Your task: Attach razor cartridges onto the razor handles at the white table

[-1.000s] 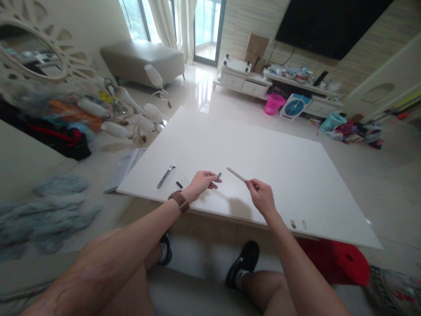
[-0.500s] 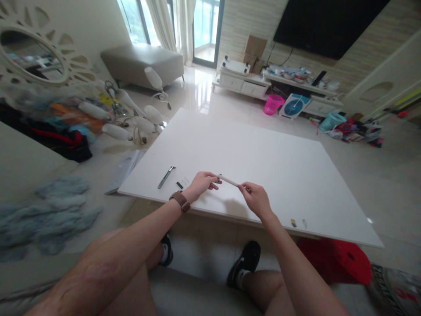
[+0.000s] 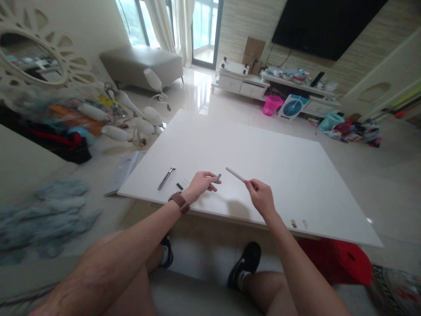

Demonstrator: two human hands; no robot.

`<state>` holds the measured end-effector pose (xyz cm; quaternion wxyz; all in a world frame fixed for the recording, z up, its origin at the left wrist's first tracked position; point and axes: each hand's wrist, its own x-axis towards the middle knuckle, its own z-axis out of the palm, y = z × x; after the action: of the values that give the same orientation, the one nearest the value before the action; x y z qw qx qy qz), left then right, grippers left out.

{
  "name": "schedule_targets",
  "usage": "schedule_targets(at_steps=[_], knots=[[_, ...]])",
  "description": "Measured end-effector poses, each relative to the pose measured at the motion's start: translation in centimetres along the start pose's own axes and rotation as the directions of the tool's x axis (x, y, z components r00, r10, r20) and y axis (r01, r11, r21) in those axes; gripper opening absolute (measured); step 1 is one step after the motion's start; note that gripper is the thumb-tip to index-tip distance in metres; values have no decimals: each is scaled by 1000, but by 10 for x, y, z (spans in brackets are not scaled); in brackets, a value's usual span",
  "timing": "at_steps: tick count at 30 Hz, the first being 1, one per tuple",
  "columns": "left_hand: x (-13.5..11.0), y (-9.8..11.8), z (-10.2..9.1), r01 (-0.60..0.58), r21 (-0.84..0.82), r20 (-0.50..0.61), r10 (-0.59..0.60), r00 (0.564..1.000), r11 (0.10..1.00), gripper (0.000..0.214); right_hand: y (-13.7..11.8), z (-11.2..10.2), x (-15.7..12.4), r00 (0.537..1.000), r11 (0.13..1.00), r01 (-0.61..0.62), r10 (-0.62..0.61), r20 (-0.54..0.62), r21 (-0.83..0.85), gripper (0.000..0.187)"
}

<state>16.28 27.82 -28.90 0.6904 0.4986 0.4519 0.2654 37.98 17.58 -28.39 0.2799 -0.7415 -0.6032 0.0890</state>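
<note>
My left hand (image 3: 204,182) pinches a small dark rectangular piece (image 3: 219,178) with a greenish sheen, too small to name, above the white tabletop (image 3: 259,145). To its right, my right hand (image 3: 260,195) grips a slim light grey stick (image 3: 234,174) by its near end. The far end of the stick points up and left, apart from the small piece. Left of my hands lies a grey-handled tool (image 3: 166,178) with a short crosswise head. A small black piece (image 3: 179,186) rests beside my left wrist.
Near the board's front right edge lie a small yellow-and-dark item (image 3: 293,224) and a small clear item (image 3: 305,224). A red object (image 3: 351,263) stands below that corner. At the left are a lamp with white shades (image 3: 144,126) and bluish-grey cloth (image 3: 62,215).
The stick's far end has come away from the small piece in my left hand. My right hand has shifted slightly right and up with the stick; my left hand stays nearly in place.
</note>
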Motion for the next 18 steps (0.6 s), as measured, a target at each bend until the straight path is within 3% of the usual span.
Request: schedule_targets(at_steps=[3, 7, 9, 12, 16, 18], knots=[[0, 1, 0, -13, 6, -5, 13, 1000, 1000, 15, 0, 0, -1, 993, 997, 80, -80, 91, 4, 37], [1, -1, 0, -11, -18, -12, 11, 1000, 1000, 16, 4, -2, 1, 999, 997, -47, 46, -19, -55, 39], [2, -2, 0, -15, -22, -8, 15, 1000, 1000, 16, 4, -2, 1, 1000, 1000, -11, 11, -17, -9, 40], [3, -2, 0, -23, -6, -20, 23, 1000, 1000, 16, 1, 0, 0, 993, 996, 94, -94, 75, 4, 37], [2, -1, 0, -21, -6, -27, 20, 999, 1000, 16, -1, 2, -1, 1000, 996, -10, 10, -2, -86, 37], [1, -1, 1, -19, -5, -23, 19, 1000, 1000, 16, -1, 1, -1, 1000, 999, 5, -5, -10, -52, 37]])
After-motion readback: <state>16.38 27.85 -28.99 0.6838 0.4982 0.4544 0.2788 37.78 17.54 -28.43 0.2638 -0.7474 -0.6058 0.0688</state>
